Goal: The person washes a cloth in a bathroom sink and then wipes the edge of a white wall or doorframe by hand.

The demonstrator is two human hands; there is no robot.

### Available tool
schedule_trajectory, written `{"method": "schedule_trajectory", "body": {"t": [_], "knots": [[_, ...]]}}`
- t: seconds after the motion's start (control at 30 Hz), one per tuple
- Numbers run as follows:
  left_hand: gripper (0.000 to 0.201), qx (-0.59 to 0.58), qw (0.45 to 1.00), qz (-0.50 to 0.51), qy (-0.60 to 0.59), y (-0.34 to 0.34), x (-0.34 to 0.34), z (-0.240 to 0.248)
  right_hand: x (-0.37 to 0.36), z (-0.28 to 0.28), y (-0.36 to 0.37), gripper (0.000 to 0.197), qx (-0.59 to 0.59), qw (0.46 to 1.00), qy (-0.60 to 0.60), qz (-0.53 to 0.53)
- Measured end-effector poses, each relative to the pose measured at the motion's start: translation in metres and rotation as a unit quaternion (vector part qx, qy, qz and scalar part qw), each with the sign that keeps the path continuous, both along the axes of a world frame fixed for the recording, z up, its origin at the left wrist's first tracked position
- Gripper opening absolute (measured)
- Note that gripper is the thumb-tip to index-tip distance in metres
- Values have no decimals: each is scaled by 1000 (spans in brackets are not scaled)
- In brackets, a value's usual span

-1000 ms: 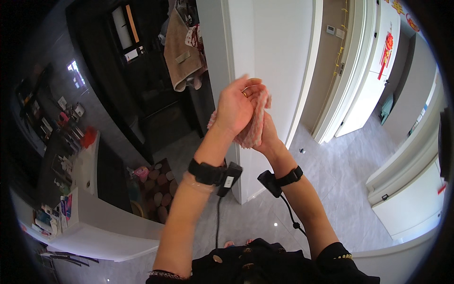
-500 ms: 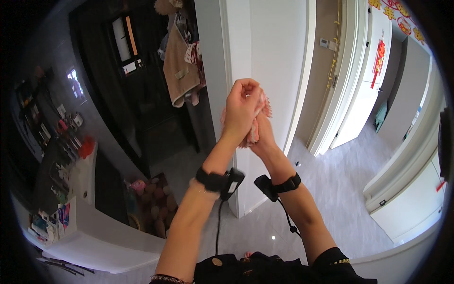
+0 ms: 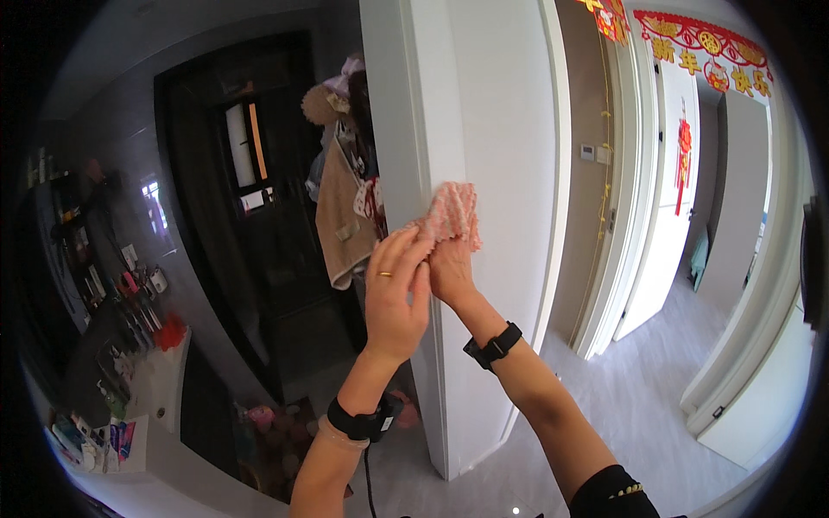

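A pink-and-white textured cloth (image 3: 451,211) lies against the white panel (image 3: 505,129) in front of me, close to its left corner edge. My right hand (image 3: 451,272) holds the cloth against that surface, and its fingers are mostly hidden under the folds. Just left of it is my left hand (image 3: 397,298), wearing a ring, with its fingers stretched upward and the thumb apart. Its fingertips reach the cloth's lower left end at the panel's edge. Each wrist carries a black strap; a small black device shows on the left one.
Left of the panel, towels and clothes (image 3: 345,216) hang beside a dark-framed door (image 3: 285,224). A counter (image 3: 164,380) with bottles and tubes stands at far left. To the right are a beige wall, a white door (image 3: 665,233) with a red hanging ornament, and grey floor (image 3: 604,432).
My hands were together, bunching the cloth in front of the panel. Now the cloth is spread against the panel under my right hand, and my left hand has moved lower left. The view has tilted up.
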State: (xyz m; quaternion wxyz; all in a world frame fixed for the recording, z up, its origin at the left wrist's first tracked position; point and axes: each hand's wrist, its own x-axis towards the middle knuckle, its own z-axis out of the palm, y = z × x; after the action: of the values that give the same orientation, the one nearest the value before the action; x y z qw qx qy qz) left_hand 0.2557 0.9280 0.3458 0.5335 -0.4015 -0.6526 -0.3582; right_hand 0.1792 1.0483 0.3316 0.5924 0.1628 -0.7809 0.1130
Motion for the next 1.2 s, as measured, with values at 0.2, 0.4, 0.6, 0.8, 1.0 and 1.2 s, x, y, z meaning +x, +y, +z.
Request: {"method": "schedule_trajectory", "body": {"t": [0.2,0.4,0.6,0.8,1.0,1.2], "knots": [[27,-142,988,-21,64,31,-23,60,-22,43,11,54,36,999,-13,-17],[31,-116,982,6,149,58,-63,118,-38,110,34,54,73,996,43,-40],[28,-78,969,18,235,51,-80,189,-51,180,37,54,99,990,94,-45],[24,-70,963,6,259,53,-96,252,-60,256,47,54,121,979,149,-70],[29,-102,960,39,257,48,-110,298,-72,327,50,53,135,969,186,-88],[26,-127,931,117,321,49,-116,349,-73,384,53,53,144,960,211,-113]]}}
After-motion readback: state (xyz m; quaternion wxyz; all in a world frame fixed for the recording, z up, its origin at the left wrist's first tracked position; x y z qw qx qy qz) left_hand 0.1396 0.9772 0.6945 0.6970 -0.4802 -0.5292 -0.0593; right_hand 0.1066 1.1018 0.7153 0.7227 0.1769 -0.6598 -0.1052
